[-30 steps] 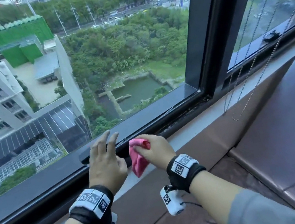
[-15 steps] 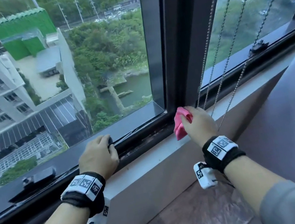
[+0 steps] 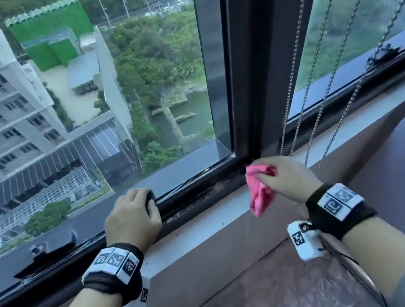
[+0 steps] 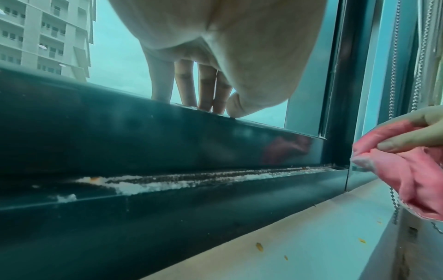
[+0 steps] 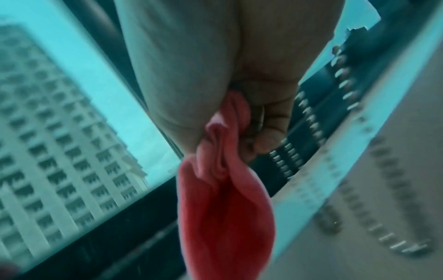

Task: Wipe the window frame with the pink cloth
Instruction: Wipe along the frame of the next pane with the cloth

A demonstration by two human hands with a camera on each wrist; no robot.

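The dark window frame's bottom rail (image 3: pixel 202 188) (image 4: pixel 167 144) meets a vertical post (image 3: pixel 248 64) at the middle. White grime lies in the track (image 4: pixel 155 183) under the rail. My right hand (image 3: pixel 261 172) (image 4: pixel 407 136) (image 5: pixel 215 75) grips the bunched pink cloth (image 3: pixel 259 192) (image 4: pixel 412 170) (image 5: pixel 225 208) against the corner where rail and post meet, with its loose end hanging over the sill. My left hand (image 3: pixel 136 213) (image 4: pixel 203 85) rests on the rail to the left, with the fingertips on its top edge by the glass.
Several bead chains (image 3: pixel 313 52) hang just right of the cloth hand. A pale sill (image 3: pixel 210 235) runs below the frame, with a brown ledge (image 3: pixel 274 289) in front. A black latch (image 3: pixel 47 248) sits on the rail at left and another (image 3: pixel 381 55) at right.
My right hand has carried the cloth rightward along the frame to the corner by the post. My left hand went from flat against the glass to resting on the rail.
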